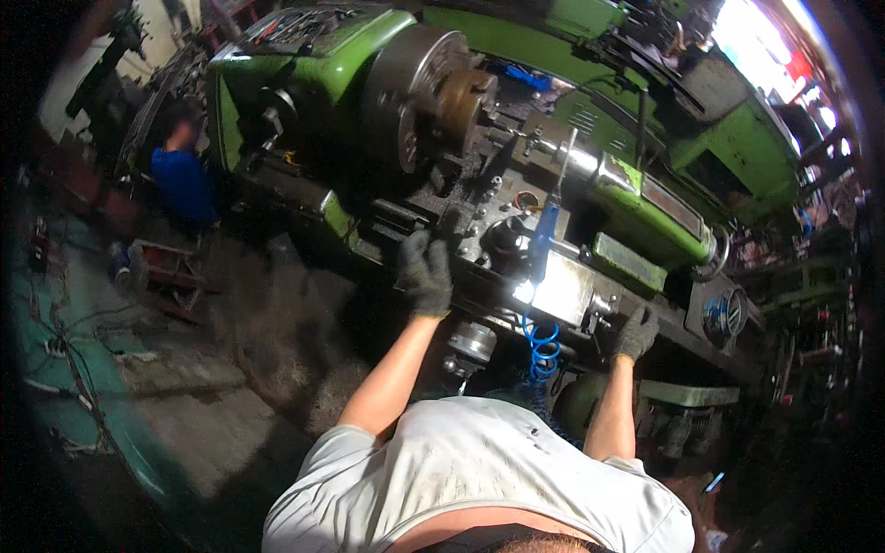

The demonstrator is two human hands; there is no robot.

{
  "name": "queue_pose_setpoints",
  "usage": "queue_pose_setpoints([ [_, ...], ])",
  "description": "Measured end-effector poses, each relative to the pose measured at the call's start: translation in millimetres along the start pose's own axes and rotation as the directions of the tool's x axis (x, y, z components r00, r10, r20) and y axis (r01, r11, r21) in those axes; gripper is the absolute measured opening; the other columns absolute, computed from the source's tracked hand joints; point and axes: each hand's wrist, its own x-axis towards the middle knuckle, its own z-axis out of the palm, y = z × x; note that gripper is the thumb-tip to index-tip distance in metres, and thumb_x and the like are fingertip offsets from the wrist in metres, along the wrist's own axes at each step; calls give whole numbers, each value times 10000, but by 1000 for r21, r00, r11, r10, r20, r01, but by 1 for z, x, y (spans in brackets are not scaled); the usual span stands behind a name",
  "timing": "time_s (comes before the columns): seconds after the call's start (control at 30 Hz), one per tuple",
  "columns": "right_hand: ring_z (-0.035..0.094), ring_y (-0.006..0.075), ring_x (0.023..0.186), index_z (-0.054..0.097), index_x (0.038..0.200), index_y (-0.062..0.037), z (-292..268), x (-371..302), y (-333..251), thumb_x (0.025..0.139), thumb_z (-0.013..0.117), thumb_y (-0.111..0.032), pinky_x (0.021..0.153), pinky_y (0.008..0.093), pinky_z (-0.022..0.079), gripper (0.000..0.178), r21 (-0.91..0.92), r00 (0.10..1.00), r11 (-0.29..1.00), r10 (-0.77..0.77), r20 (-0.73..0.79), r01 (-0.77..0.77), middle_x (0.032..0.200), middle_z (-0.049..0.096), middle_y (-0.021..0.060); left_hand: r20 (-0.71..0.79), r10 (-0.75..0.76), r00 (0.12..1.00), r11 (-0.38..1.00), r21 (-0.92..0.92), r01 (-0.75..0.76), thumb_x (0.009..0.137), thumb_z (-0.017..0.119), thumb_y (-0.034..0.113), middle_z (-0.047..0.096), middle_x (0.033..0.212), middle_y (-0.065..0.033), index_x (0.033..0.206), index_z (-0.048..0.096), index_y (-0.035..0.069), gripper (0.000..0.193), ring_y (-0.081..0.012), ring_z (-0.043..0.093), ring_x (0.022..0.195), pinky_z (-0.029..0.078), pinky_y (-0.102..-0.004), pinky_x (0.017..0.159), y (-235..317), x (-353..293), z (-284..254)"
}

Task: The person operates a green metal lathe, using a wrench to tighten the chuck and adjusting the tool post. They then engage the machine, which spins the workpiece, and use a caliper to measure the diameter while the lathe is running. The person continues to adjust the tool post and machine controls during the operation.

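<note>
My left hand [424, 274], in a grey work glove, is raised at the front edge of a green metal lathe [323, 78]. Its fingers are apart and hold nothing. To the right, my gloved right hand [637, 335] is beside a small crank handle [604, 306] on the carriage, fingers apart; I see nothing in it. Between my hands a blue air gun [546, 230] with a long thin nozzle lies on the carriage, its coiled blue hose [544, 355] hanging down. Beyond are the large chuck [396, 97] and a brass-coloured round workpiece [464, 106].
The green tailstock [650, 207] stands right of the carriage. A silver dial [472, 341] juts out below my left hand. A round container of coiled material [724, 313] sits at the right end. Another person in a blue shirt [182, 180] is at the far left.
</note>
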Motion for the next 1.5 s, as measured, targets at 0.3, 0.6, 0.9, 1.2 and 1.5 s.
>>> queue_pose_setpoints([
  [0.3,647,312,1176,685,1238,-4,-66,-67,-88,982,717,-272,1033,406,499,372,182,994,977,-107,-17,108,1246,683,182,12,-803,596,477,612,630,911,729,320,669,1089,-162,1137,678,50,356,-318,628,1017,517,-413,908,-194,-148,-222],
  [0.6,634,324,1167,673,1250,32,-65,-41,-124,980,720,-269,1049,428,482,407,403,981,895,-191,-37,190,1246,673,202,322,-793,518,478,-199,855,916,772,317,601,832,8,1173,678,72,367,-103,568,690,554,-287,682,6,-79,-186],
  [0.9,643,256,1128,671,1222,24,-98,-55,-149,992,697,-189,1018,384,490,315,616,916,760,-372,150,208,1203,692,151,953,164,254,666,-297,684,894,820,217,720,961,-114,1118,726,-25,343,-219,677,978,540,-366,823,255,-49,-112],
  [1.2,657,245,1070,684,1187,24,-92,-46,-63,1009,677,-194,981,385,511,281,559,935,818,-293,198,138,1166,715,139,760,605,-237,428,-59,902,775,930,265,708,1028,-54,1117,747,48,445,-159,664,938,522,-313,840,339,-90,-52],
  [1.5,648,268,1120,687,1211,-2,-105,-39,-35,998,699,-230,1026,386,485,313,523,947,848,-228,226,79,1173,695,141,791,542,-282,401,52,915,733,950,292,717,1078,-53,1137,718,31,534,-170,663,1034,515,-325,961,349,-109,-23],
])
